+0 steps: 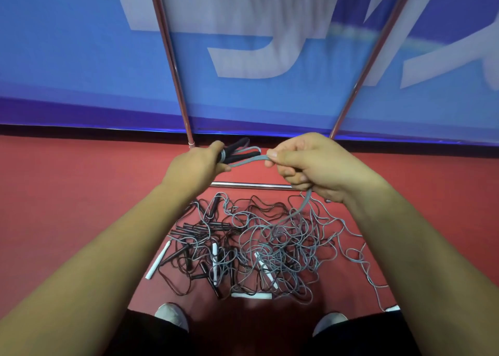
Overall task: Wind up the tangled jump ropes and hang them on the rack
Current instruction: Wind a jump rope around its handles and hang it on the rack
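Winding: the left hand [199, 166] grips two black handles [240, 146] with a few grey loops around them. I judge this as mid-wind, with hanging not yet done for this rope [248, 162].
Right hand [310, 166]: closed on the rope, thumb and fingers pinching it just beside the handles.
Rope run: it goes from the handles across to the right hand, through the fist, then down into the pile [270, 247].
Axis: the short span lies left-right between the hands. The slack tail hangs on the right, so the right hand is likely the one to feed.
Pile: grey and black ropes tangled on the floor [54, 193], below the hands and near the feet.
Rack [172, 58]: metal posts rise at the floor's far edge, just beyond the hands.
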`<state>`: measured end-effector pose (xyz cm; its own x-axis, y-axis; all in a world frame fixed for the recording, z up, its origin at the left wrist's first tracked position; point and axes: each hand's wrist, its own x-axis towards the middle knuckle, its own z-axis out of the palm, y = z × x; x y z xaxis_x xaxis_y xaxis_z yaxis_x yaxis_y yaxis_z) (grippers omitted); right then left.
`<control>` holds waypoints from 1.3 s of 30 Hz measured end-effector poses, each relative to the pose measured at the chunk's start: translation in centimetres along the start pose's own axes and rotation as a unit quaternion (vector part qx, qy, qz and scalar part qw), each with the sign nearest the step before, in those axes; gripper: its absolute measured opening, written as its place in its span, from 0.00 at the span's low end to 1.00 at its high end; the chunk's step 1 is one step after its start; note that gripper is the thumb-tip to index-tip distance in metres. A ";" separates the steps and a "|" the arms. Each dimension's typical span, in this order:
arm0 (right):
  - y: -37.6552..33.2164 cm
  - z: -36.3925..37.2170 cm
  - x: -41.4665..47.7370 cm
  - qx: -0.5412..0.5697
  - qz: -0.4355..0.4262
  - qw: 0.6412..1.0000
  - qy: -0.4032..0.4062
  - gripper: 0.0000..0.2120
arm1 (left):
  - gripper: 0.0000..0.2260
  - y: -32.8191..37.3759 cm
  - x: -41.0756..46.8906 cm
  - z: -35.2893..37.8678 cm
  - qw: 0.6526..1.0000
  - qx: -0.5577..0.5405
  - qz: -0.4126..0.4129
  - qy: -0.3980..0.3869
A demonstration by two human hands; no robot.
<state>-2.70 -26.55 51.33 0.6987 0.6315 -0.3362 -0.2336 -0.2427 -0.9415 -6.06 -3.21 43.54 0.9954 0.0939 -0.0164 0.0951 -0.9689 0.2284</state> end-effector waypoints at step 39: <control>3.0 -6.3 1.1 -0.190 -0.065 0.972 0.123 0.02 | 0.18 3.9 -2.7 -2.8 0.680 -0.731 0.011 -0.061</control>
<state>1.62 -31.27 48.28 0.8575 0.4903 -0.1559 0.1004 -0.4567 -0.8839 -8.35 -6.57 47.20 0.9981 -0.0228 -0.0575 0.0617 0.3009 0.9517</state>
